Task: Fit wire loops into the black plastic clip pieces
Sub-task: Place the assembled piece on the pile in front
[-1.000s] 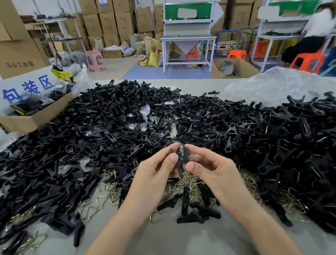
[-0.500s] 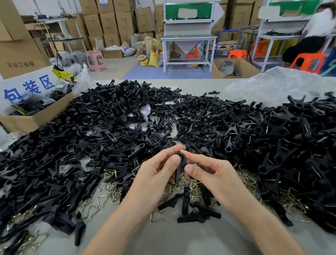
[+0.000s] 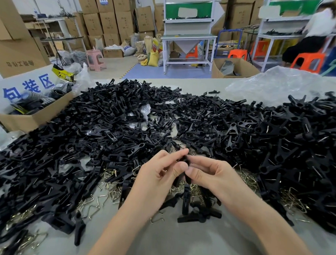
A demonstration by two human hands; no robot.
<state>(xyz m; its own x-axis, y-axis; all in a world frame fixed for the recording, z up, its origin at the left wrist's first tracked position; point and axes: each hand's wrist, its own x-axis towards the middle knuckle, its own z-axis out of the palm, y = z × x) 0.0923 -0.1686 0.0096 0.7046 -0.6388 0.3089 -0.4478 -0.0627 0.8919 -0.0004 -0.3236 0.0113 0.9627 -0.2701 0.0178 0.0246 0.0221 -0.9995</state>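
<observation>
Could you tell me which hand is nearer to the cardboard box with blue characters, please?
Left. The left hand sits right of the cardboard box, closer to the camera; the right hand is even further right, across the black clip piece both pinch.

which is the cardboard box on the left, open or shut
Open: the box has no lid over its top, and dark goods show inside.

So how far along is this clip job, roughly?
Done, it seems: the heap on the right, where many clips show wire. In hand: one black clip piece, pinched between the left hand and right hand. Left: plenty, judging by the big heap of clip pieces on the left and the loose wire loops on the table.
</observation>
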